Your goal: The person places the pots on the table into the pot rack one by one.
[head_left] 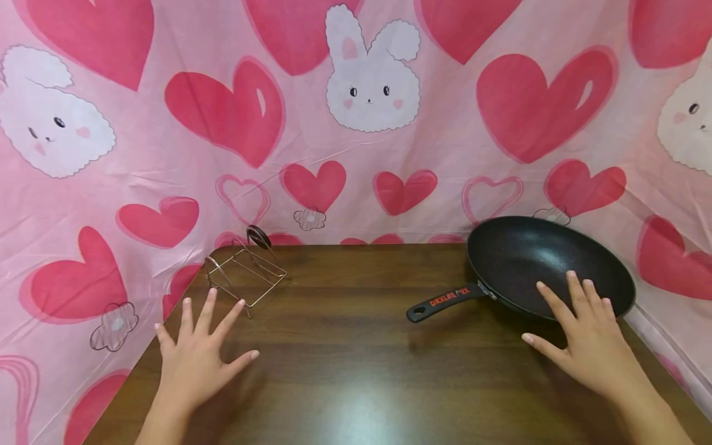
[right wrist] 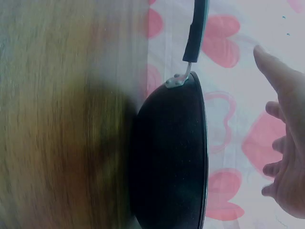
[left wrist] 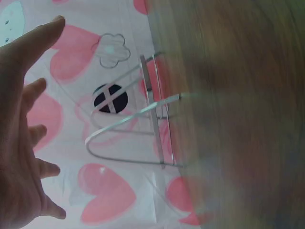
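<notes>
A black frying pan [head_left: 523, 259] stands at the right of the table, its handle [head_left: 445, 303] with red lettering pointing left toward the middle. My right hand [head_left: 584, 340] is spread open above the pan's near side and holds nothing; in the right wrist view the fingers are apart from the pan's rim [right wrist: 206, 143]. At the back left stands a small metal wire rack [head_left: 250, 272] with a round black disc [head_left: 258, 237] on its far end. My left hand [head_left: 194, 358], fingers spread, hovers on the near side of the rack, and in the left wrist view a gap separates them.
The brown wooden table [head_left: 356, 346] runs back to a pink cloth [head_left: 367, 148] with hearts and rabbits. This cloth also lines the left and right sides, close beside the rack and the pan.
</notes>
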The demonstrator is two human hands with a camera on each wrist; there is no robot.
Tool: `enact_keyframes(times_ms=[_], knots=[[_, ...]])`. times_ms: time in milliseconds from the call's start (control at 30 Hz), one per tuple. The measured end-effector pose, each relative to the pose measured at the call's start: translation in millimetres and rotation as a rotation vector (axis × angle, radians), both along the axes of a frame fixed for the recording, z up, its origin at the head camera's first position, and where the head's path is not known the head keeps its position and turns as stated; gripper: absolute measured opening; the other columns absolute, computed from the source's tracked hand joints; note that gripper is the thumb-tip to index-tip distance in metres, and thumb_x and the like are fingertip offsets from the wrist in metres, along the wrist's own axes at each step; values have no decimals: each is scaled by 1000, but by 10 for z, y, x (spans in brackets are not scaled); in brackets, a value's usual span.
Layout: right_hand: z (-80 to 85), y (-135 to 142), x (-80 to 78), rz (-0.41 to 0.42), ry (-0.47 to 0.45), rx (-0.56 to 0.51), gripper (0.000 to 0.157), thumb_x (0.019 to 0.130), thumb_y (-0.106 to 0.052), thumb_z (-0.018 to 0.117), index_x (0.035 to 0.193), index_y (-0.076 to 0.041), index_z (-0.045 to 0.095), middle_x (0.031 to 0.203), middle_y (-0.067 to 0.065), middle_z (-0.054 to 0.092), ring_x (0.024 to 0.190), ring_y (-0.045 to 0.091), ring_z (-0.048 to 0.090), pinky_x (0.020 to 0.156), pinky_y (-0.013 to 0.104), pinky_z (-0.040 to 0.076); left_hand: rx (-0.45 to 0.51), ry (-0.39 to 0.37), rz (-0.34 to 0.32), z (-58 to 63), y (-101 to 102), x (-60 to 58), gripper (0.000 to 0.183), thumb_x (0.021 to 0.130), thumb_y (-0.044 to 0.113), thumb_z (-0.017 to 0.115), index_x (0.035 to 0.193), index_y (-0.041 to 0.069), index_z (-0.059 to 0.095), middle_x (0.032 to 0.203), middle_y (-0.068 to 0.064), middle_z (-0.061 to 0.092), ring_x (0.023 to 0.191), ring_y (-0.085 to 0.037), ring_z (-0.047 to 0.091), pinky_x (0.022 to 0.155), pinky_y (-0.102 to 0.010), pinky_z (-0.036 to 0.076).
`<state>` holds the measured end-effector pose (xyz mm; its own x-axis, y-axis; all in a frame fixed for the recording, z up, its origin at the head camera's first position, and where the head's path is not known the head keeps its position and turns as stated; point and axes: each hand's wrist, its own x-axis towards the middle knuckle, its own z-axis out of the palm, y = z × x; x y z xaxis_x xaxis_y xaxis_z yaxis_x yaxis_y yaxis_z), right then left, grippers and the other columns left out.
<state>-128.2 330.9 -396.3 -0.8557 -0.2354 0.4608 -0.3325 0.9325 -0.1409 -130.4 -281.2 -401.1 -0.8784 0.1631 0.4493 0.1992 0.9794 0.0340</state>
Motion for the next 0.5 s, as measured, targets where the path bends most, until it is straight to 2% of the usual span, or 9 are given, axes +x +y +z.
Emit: enact_keyframes(times_ms=[100, 200, 300, 400, 500], knots=[[-7, -38, -13, 49, 58, -77, 97, 72, -40, 83, 152, -16, 33, 158, 28, 10, 141, 53, 10, 109, 69, 3, 35, 26, -26, -14, 66, -43, 96, 68, 68, 74, 151, 40, 32, 159, -13, 24, 141, -50, 16, 95, -83, -1], [-23, -97, -41, 88, 108, -136, 94, 68, -38, 86, 148, -15, 42, 155, 28, 22, 137, 54, 23, 109, 68, 10, 81, 45, -60, -29, 144, -83, 96, 67, 66, 76, 149, 41, 35, 152, -15, 35, 137, -49, 27, 92, -85, 10], [-48, -160, -74, 130, 155, -186, 89, 69, -45, 85, 143, -14, 49, 149, 29, 33, 128, 55, 35, 110, 66, 17, 129, 56, -93, -36, 225, -124, 93, 65, 63, 79, 147, 40, 40, 148, -16, 39, 134, -47, 32, 90, -85, 16], [-76, -223, -97, 164, 193, -229, 83, 71, -51, 82, 140, -14, 54, 144, 29, 41, 122, 54, 41, 107, 64, 26, 169, 63, -128, -36, 312, -167, 91, 65, 59, 81, 145, 39, 43, 146, -16, 40, 132, -46, 35, 91, -83, 20], [-88, -291, -101, 170, 210, -273, 79, 69, -42, 86, 136, -15, 57, 141, 26, 45, 119, 53, 43, 104, 62, 31, 202, 61, -164, -46, 398, -209, 90, 64, 56, 83, 144, 38, 45, 145, -16, 41, 130, -45, 37, 91, -81, 22]])
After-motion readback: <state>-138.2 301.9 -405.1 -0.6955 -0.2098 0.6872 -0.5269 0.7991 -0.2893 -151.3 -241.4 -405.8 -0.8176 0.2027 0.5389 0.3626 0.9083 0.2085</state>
